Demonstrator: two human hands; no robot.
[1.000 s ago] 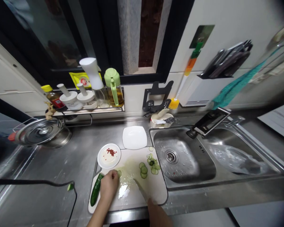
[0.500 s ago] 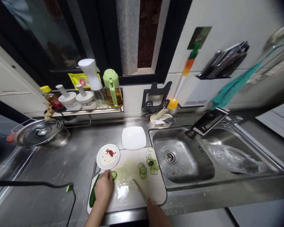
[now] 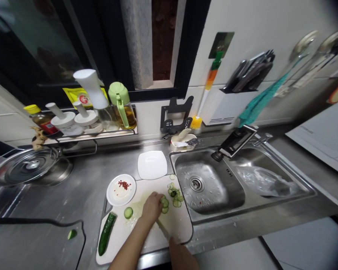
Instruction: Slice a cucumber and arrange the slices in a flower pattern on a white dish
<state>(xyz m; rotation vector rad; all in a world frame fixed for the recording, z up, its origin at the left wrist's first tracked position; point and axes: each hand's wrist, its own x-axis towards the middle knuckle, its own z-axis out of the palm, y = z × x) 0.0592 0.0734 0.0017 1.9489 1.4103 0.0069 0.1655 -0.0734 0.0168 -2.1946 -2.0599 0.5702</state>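
Observation:
My left hand (image 3: 151, 205) reaches across the white cutting board (image 3: 174, 225), fingers bent down onto the near cucumber slices (image 3: 165, 203) of a small pile (image 3: 174, 194). My right hand (image 3: 182, 255), at the bottom edge, grips a knife (image 3: 163, 230) whose blade lies on the board just below my left hand. A half cucumber (image 3: 106, 233) lies alone at the board's left edge, with one loose slice (image 3: 128, 212) beside it.
A round plate with red chilli bits (image 3: 121, 189) and a square white plate (image 3: 152, 164) sit behind the board. A steel sink (image 3: 214, 195) with a tap (image 3: 233, 140) lies right. Condiment bottles (image 3: 101, 101), a pan lid (image 3: 25, 167) and a black cable (image 3: 45, 222) are left.
My left hand let go of the cucumber and moved right across the board to the slices. The cucumber and one slice stay at the left. The view shifted.

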